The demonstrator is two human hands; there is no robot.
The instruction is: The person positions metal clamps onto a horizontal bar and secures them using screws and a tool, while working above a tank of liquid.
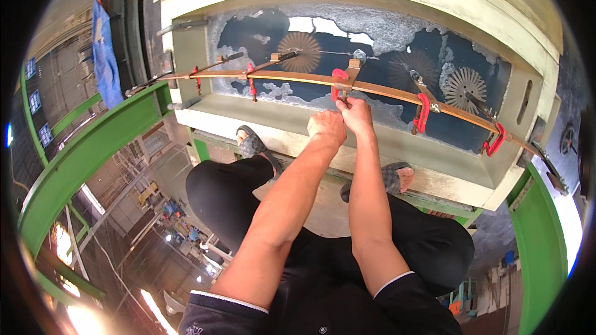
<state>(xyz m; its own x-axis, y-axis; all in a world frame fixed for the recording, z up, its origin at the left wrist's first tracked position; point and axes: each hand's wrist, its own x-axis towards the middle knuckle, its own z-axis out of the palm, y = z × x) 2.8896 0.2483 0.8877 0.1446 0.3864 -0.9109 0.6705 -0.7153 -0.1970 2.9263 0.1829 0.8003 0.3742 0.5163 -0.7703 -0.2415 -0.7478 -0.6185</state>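
Note:
A long copper bar (298, 77) runs across a pale tank of dark liquid (372, 68). Near its middle, a red C-clamp (336, 90) fastens a flat metal bracket (352, 74) to the bar. My right hand (358, 116) closes around the lower end of this clamp, at its screw. Just left of it and close against it, my left hand (326, 127) is curled with knuckles up; its fingertips are hidden, so what it holds cannot be made out. Slotted metal discs (465, 90) hang from other brackets, partly in the liquid.
More red C-clamps (422, 113) grip the bar on both sides. The tank's pale front rim (428, 189) lies beneath my forearms, with my sandalled feet (251, 142) beside it. Green beams (93, 149) flank the tank, and a blue cloth (107, 56) hangs at left.

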